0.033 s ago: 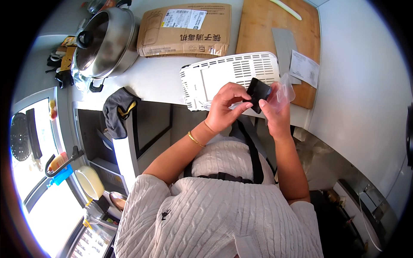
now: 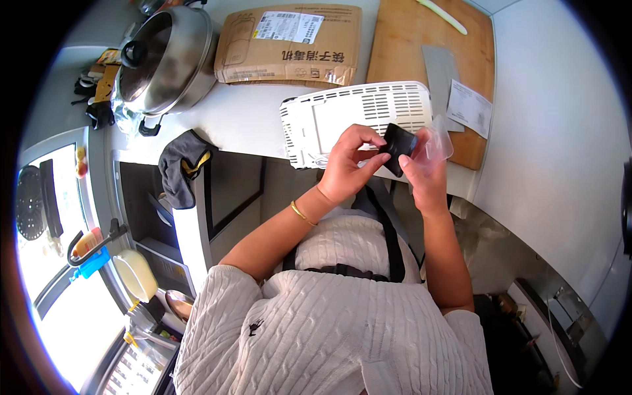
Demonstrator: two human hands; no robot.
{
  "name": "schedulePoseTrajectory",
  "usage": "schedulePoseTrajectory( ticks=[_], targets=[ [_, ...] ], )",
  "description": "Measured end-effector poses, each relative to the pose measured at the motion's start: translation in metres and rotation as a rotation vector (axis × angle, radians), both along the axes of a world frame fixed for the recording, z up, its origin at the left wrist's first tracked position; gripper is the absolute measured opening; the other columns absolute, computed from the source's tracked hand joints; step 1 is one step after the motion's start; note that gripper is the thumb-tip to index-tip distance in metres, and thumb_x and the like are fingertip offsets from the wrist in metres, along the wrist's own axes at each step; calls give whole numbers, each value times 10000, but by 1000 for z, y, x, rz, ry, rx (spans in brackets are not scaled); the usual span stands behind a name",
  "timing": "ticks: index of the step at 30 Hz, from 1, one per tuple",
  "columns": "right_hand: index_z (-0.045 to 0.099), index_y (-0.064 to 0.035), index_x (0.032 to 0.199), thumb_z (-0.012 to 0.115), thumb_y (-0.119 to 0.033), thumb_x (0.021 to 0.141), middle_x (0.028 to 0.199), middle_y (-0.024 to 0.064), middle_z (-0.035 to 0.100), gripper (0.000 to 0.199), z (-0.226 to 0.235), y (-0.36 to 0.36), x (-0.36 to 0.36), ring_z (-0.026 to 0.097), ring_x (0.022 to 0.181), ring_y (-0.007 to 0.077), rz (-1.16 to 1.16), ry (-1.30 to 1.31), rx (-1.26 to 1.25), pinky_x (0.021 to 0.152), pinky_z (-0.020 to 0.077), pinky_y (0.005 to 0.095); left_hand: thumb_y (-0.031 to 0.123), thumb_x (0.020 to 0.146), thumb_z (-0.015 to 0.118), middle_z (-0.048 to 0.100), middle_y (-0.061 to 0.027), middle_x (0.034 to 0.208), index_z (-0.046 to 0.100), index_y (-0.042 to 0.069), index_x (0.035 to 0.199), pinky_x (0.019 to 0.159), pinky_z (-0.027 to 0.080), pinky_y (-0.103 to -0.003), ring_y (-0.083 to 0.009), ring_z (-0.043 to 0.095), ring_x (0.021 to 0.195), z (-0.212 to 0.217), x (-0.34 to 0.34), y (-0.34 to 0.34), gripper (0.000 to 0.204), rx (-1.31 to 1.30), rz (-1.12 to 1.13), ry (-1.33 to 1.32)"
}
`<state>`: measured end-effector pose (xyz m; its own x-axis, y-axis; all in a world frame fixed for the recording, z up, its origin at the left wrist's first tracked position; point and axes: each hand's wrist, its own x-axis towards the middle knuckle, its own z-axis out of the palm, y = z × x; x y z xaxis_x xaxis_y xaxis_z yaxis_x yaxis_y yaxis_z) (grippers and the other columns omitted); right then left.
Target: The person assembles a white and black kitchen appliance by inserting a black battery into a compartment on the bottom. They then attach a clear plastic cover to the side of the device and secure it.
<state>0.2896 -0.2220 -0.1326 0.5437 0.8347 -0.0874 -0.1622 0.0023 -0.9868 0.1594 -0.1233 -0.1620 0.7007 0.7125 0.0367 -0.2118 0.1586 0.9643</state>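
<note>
Between my two hands, above the front edge of the counter, is a small black glossy rectangular piece (image 2: 398,146); I cannot make out its kind. My left hand (image 2: 349,168) pinches its left side between thumb and fingers. The thumb of my right hand (image 2: 428,184) presses on its lower right edge. A clear plastic bag or wrapper (image 2: 439,146) is also in my right hand, around the fingers. Right behind my hands lies a white plastic housing (image 2: 349,112) with rows of slots, its near edge partly hidden by my left hand.
A cardboard box (image 2: 289,56) lies behind the housing. At the back left stands a lidded steel pot (image 2: 178,66). On the right, a wooden cutting board (image 2: 401,46) bears a cleaver (image 2: 440,72), a paper sheet (image 2: 469,108) and a pale green stalk (image 2: 444,16). A grey cloth (image 2: 181,168) hangs left.
</note>
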Motion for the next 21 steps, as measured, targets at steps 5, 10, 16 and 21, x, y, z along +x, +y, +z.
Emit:
schedulePoseTrajectory(
  ticks=[5, 10, 16, 21],
  targets=[
    [437, -26, 1180, 720, -159, 802, 1060, 49, 524, 490, 4, 0, -4, 537, 970, 131, 84, 104, -52, 832, 456, 280, -108, 787, 645, 529, -36, 991, 503, 32, 1011, 795, 555, -266, -140, 598, 949, -3, -3, -4, 299, -130, -12, 85],
    [402, -19, 1279, 744, -160, 793, 1104, 71, 545, 611, -1, -8, -4, 552, 1007, 148, 120, 244, -76, 879, 453, 297, -89, 783, 666, 529, -39, 983, 481, 35, 1037, 767, 557, -266, -138, 603, 878, 1, -5, -6, 338, -150, -40, 133],
    [415, -12, 1246, 754, -113, 775, 1150, 108, 575, 589, 3, -5, 4, 562, 1038, 159, 50, 315, 52, 900, 448, 300, -39, 796, 684, 492, -64, 1053, 436, 34, 1107, 786, 545, -277, -143, 579, 905, 10, -3, -3, 405, -128, -46, 194],
    [429, -11, 1168, 747, -80, 774, 1104, 112, 603, 511, 11, -8, 53, 586, 994, 168, -142, 60, -44, 869, 469, 308, 50, 779, 732, 499, -95, 1095, 440, 24, 1165, 934, 431, -350, -223, 514, 1041, -5, -30, 20, 484, 325, 130, 334]
  ],
)
